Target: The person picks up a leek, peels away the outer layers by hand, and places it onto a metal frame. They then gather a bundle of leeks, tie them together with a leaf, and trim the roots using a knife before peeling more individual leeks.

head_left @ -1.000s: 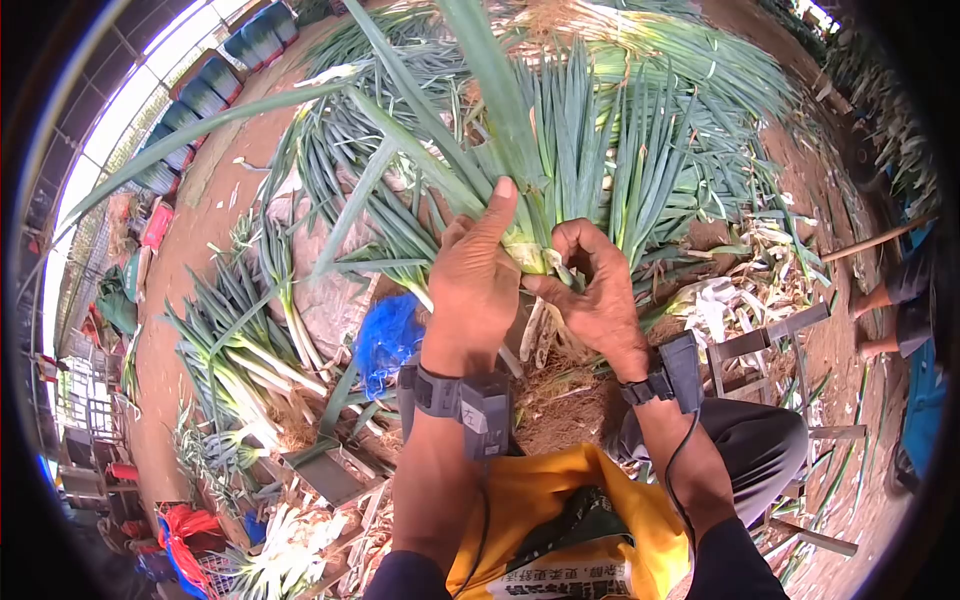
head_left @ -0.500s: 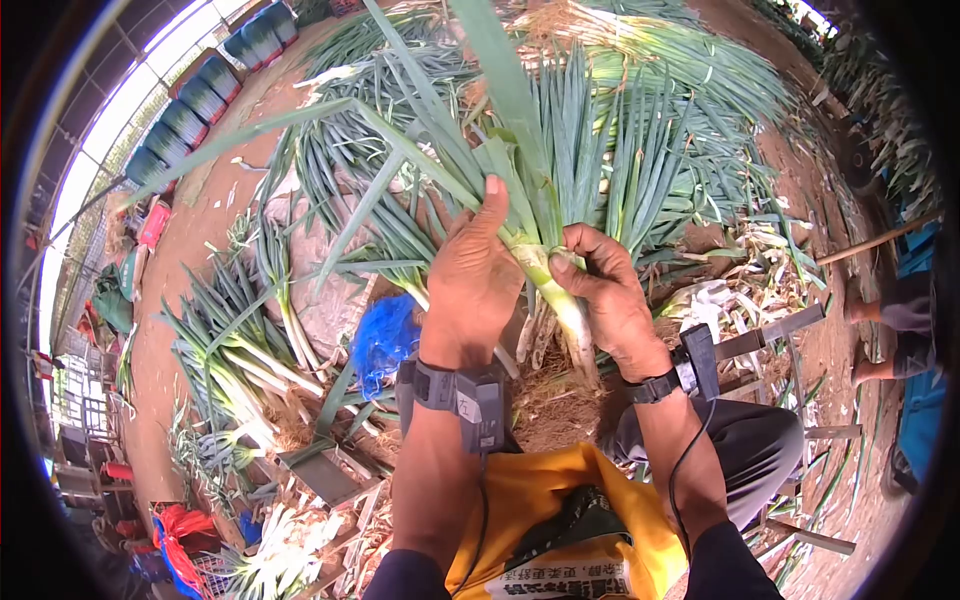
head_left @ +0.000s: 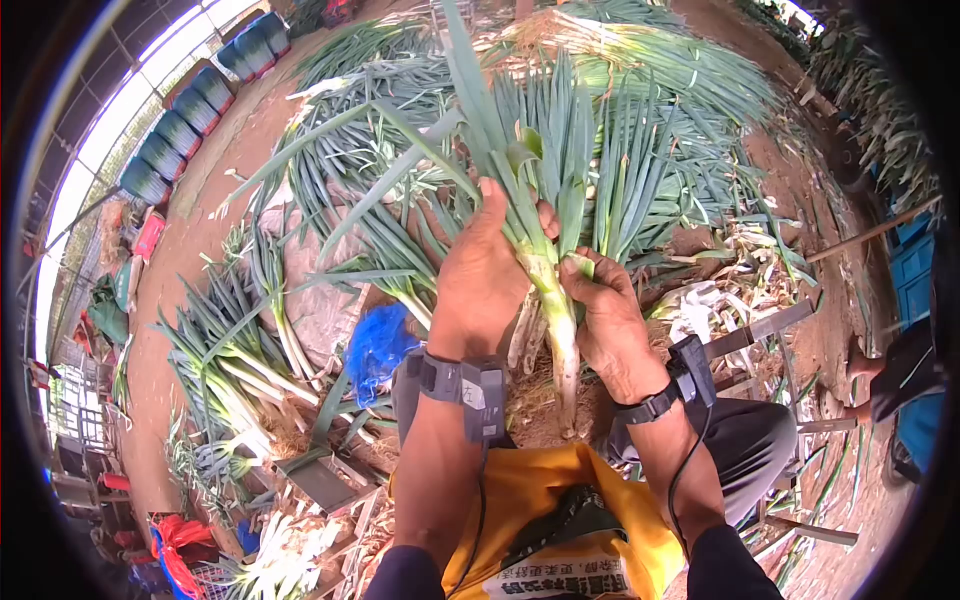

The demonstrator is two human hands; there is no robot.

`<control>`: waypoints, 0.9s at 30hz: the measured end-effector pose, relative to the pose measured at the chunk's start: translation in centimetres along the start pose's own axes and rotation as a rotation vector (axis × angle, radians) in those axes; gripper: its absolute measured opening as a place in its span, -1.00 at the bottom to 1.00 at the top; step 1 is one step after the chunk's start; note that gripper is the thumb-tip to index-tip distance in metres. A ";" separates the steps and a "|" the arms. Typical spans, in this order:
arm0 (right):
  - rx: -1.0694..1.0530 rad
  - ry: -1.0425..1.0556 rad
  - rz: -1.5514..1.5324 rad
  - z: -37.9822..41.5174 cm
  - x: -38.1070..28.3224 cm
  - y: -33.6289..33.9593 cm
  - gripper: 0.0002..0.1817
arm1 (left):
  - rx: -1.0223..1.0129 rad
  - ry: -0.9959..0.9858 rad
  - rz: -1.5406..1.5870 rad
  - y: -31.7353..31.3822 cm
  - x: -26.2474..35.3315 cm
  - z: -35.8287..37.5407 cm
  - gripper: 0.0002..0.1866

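Observation:
A large green onion (head_left: 555, 310) stands tilted in front of me, its white stalk and roots pointing down and its long green leaves fanning upward. My left hand (head_left: 485, 265) is closed round it where the leaves begin, thumb pointing up along them. At the stalk's right side, my right hand (head_left: 610, 310) pinches a loose outer leaf (head_left: 580, 265) between thumb and forefinger. That leaf stands partly away from the stalk. Below the hands, other pale stalks (head_left: 525, 335) lie on the soil.
Heaps of green onions (head_left: 660, 150) cover the ground ahead, with another bunch (head_left: 230, 360) at left. A blue net bag (head_left: 378, 350) lies near my left wrist. Peeled scraps (head_left: 740, 290) are piled at right by a metal frame (head_left: 760, 330). Another person's legs (head_left: 885, 385) show at far right.
The green onion has become more upright, and its root end now hangs lower. My right hand has moved slightly down, and the pinched leaf now stands apart from the stalk.

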State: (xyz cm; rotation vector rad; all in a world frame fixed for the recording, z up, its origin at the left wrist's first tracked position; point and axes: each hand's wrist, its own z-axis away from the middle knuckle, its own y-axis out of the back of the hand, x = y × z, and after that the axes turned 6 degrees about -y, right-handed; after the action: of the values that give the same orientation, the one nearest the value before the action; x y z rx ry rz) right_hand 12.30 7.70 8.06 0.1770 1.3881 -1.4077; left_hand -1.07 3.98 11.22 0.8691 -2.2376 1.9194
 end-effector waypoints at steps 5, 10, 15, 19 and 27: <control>0.078 0.417 0.496 0.8 -0.8 -0.2 -0.81 | 0.098 -0.068 -0.511 -0.7 -1.7 0.4 -0.48; 0.134 0.718 0.826 0.8 -2.1 -0.2 -0.88 | 0.074 -0.289 -0.950 -2.1 -2.7 0.5 -0.66; 0.043 0.637 0.708 0.1 -2.2 1.0 -0.90 | 0.061 -0.302 -1.326 -0.7 -2.1 0.2 -0.78; 0.001 0.368 0.386 1.0 -2.7 0.6 -0.95 | 0.032 -0.341 -1.039 -0.4 -3.0 0.0 -0.77; -0.029 0.478 0.270 1.8 -0.5 1.6 -0.92 | 0.303 -0.314 -0.714 0.1 -3.1 0.1 -0.83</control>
State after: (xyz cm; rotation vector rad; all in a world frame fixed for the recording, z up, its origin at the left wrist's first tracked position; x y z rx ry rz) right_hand 14.65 7.05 7.94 0.6923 1.6954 -1.1599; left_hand 1.50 5.01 9.87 1.8101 -1.4230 1.8456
